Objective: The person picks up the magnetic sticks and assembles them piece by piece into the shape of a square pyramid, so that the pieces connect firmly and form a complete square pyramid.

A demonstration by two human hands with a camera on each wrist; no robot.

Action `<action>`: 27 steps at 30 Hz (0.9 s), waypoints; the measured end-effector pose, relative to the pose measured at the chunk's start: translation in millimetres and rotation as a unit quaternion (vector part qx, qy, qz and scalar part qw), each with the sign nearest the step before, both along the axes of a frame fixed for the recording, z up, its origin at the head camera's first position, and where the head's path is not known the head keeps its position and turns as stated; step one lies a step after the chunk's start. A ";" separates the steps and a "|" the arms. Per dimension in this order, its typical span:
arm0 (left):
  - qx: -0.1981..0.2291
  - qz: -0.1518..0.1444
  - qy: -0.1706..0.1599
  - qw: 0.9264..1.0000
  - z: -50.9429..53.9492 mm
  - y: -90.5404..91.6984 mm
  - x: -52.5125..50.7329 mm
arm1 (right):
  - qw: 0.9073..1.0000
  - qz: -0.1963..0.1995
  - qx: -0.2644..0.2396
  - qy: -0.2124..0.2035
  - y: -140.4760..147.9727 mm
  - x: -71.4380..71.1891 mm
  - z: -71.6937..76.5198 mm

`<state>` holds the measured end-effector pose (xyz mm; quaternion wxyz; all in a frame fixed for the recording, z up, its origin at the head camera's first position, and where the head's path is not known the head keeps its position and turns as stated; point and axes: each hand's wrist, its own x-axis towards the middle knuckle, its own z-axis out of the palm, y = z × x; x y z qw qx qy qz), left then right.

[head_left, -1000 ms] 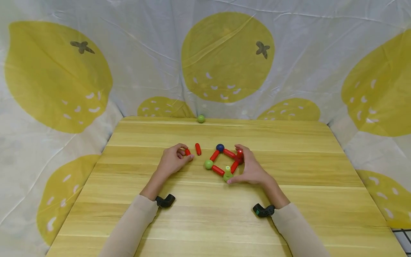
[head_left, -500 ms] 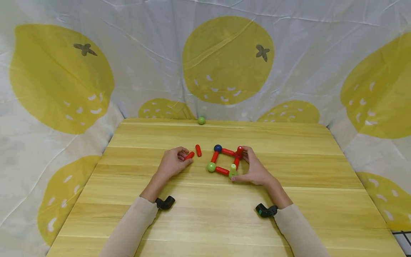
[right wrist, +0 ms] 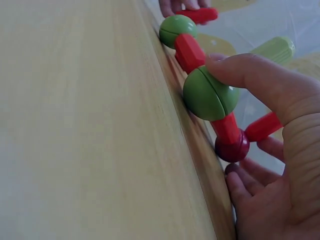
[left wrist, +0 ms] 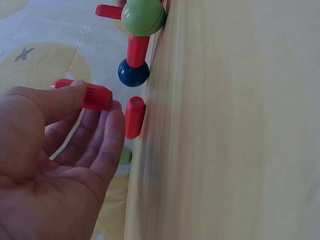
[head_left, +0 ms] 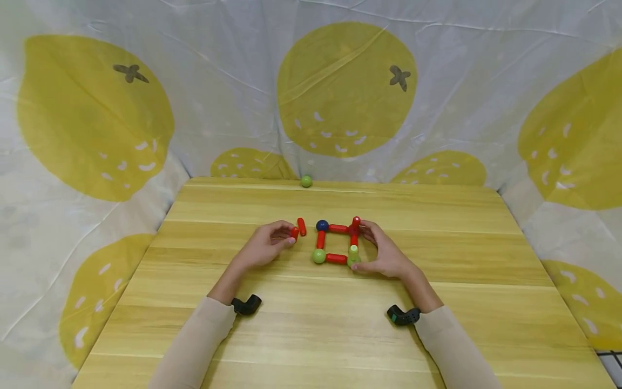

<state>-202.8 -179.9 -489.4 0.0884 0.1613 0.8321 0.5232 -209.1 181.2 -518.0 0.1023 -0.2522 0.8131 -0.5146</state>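
My left hand (head_left: 264, 246) pinches a red magnetic rod (head_left: 295, 234) between thumb and fingers, tilted upward just above the table; the left wrist view shows the held rod (left wrist: 97, 96) end-on past the thumb. My right hand (head_left: 389, 256) grips the right side of a square of magnetic rods and balls, its thumb on the near green ball (right wrist: 210, 93) and its fingers by the dark red ball (right wrist: 232, 146). The square has a blue ball (head_left: 322, 226) and another green ball (head_left: 318, 256) on its left. A red rod (head_left: 357, 221) and a light green rod (head_left: 354, 250) stand up from the right corners.
A loose red rod (head_left: 302, 226) lies just beyond my left fingertips. At the table's back edge a single green ball (head_left: 306, 181) sits against the lemon-printed cloth (head_left: 345, 92). Wooden table top (head_left: 316, 335) extends in front of both hands.
The square has turned and shifted left, its sides now nearly straight to the table edges, with my right hand on it. The rod in my left hand has tilted upright and moved slightly right.
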 end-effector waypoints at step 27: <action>0.023 -0.110 0.019 0.993 -6.0 43.7 7.4 | 1.000 0.009 -0.008 0.005 0.7 -1.0 2.2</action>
